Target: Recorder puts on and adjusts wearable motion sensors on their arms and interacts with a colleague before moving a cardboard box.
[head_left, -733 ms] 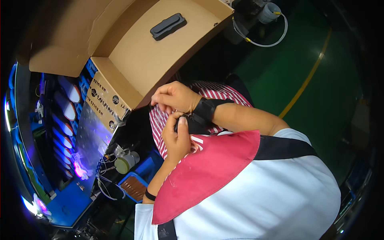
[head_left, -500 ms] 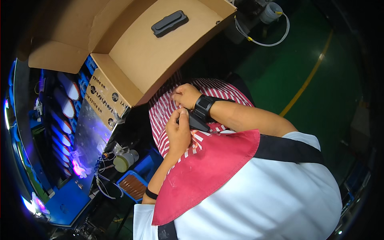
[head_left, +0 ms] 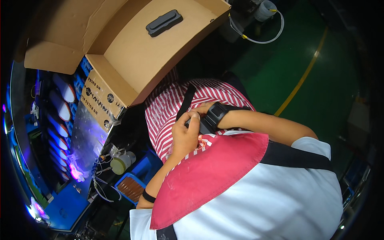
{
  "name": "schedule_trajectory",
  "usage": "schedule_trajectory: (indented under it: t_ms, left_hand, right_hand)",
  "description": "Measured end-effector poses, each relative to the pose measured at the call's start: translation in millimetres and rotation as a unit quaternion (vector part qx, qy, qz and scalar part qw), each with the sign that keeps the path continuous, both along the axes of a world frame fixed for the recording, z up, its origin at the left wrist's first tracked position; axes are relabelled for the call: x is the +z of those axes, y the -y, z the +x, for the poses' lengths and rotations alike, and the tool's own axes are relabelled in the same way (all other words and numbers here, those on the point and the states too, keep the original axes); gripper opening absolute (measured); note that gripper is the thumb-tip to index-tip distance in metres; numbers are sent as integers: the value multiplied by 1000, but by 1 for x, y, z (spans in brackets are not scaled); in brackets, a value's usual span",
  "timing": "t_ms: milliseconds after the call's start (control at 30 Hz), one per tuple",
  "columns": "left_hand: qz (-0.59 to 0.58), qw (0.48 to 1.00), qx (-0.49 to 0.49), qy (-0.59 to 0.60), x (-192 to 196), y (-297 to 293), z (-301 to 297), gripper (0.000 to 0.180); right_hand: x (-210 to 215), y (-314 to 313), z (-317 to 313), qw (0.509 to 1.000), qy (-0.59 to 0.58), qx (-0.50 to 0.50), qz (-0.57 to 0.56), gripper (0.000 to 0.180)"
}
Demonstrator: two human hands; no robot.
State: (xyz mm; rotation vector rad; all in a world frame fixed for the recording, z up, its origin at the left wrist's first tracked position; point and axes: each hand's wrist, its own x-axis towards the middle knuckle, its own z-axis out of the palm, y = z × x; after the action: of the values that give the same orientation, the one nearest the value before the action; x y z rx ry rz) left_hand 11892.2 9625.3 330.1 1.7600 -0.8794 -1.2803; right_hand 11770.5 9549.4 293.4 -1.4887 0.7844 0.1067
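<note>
My left hand (head_left: 185,135), a black band on its wrist, is curled with fingers and thumb pinched at the lower end of a black strap (head_left: 188,99). The strap crosses the red-and-white striped cloth (head_left: 168,105) in front of me. My right hand (head_left: 203,108) lies just beyond it and touches the left fingers. It is mostly hidden behind a black wristwatch (head_left: 216,114), so its grip cannot be made out. A red bib (head_left: 208,176) lies over my white shirt below both hands.
An open cardboard box (head_left: 132,60) holding a black oblong part (head_left: 164,22) sits at upper left. A blue bench (head_left: 68,200) with purple-lit white ovals, loose wires and a greenish cylinder (head_left: 120,163) runs along the left. Green floor with a yellow line (head_left: 300,80) lies to the right.
My right hand has dropped from near the box edge down toward my body. It now rests against my left hand, which stayed on the strap.
</note>
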Motion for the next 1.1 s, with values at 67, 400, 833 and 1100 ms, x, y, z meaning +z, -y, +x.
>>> schedule_trajectory:
  t_ms: [67, 400, 833, 1100]
  left_hand:
    - [5, 1000, -20, 13, 2, -2, -2, 20]
    - [-93, 986, -52, 128, 14, 3, -4, 18]
    - [-64, 994, 58, 62, 5, 16, 10, 18]
    - [-60, 985, 128, 103, -15, 3, 64, 21]
  right_hand:
    - [0, -9, -22, 991, 10, 65, -119, 44]
    - [0, -10, -43, 956, 142, -20, -254, 66]
    - [25, 10, 1, 906, 125, -264, 306, 40]
    - [26, 0, -57, 936, 163, 75, -302, 42]
